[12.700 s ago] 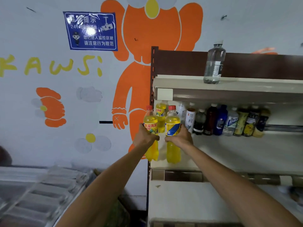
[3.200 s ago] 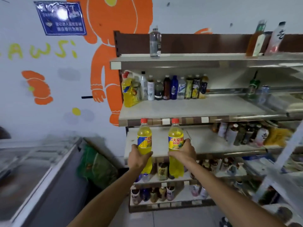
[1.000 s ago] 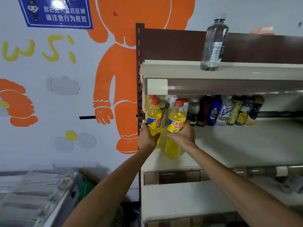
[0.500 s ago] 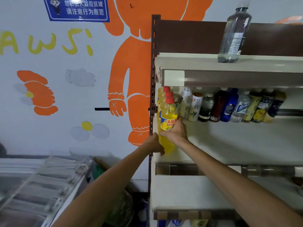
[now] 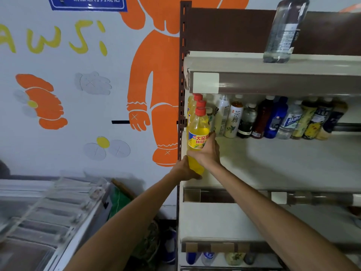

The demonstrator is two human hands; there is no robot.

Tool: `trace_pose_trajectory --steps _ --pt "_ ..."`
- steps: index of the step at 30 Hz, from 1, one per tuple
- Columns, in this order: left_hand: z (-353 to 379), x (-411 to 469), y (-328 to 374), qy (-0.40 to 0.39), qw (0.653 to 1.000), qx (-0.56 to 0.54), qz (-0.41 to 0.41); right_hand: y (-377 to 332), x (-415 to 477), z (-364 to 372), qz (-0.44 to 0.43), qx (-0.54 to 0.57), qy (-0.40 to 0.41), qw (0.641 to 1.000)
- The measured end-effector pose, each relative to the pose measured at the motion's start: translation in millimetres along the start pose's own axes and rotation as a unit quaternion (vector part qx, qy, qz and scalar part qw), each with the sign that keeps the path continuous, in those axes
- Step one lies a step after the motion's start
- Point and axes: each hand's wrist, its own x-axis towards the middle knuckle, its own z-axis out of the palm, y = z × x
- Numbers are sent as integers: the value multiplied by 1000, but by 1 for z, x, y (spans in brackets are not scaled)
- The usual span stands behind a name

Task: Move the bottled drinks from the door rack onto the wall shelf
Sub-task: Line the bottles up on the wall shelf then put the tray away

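A yellow drink bottle [image 5: 197,132] with a red cap stands upright at the left end of the wall shelf [image 5: 277,165]. My right hand [image 5: 210,151] grips it around the label. My left hand [image 5: 184,170] wraps its lower part at the shelf's left edge. Two more yellow bottles [image 5: 195,103] with red caps stand in a line right behind it. A row of assorted bottled drinks [image 5: 273,120] lines the back of the same shelf.
A brown slotted upright [image 5: 182,79] borders the shelf on the left. A clear water bottle [image 5: 283,30] stands on the shelf above. A lower shelf [image 5: 224,222] sits beneath, with more bottles at the bottom. A glass-topped freezer [image 5: 48,222] is at the lower left.
A second ago each hand held a yellow bottle. Now one of them stands in the line at the shelf's left end and both hands are on the front bottle.
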Motion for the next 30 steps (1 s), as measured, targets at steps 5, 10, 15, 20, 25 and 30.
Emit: trace_pose_trajectory --steps 5,10,15,20,25,30 --pt "5 -6 2 1 1000 -11 -7 5 0 0 5 4 -13 1000" --pt "13 -11 3 26 999 -28 -15 8 3 2 7 15 -26 1000" --pt "27 -2 1 55 996 -51 -50 13 5 2 3 26 -43 999" --pt "26 -11 4 51 994 2 -96 16 1 -3 6 13 -86 996" --pt "20 -49 13 78 991 21 -108 36 -31 -27 -10 -57 -92 994" --pt "36 -104 37 196 977 37 -81 57 -82 -65 -27 -137 -41 989"
